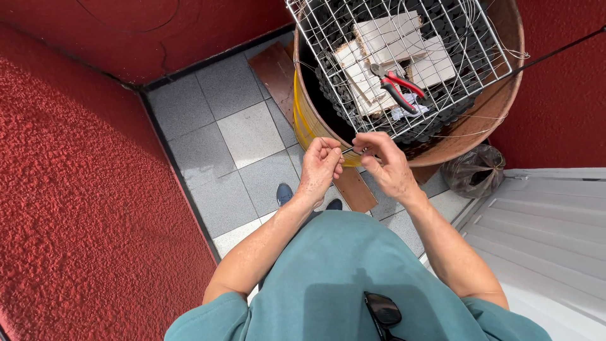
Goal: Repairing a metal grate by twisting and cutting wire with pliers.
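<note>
A thin, pale wire (348,150) is pinched between both hands just below the near edge of a wire cage (404,69); it is fine and only a short stretch shows between the fingertips. The left hand (320,165) is curled with its fingers pressed on one end, and the right hand (385,163) nips the other. The cage sits on a yellow drum (309,123), with red-handled pliers (394,85) lying on top.
</note>
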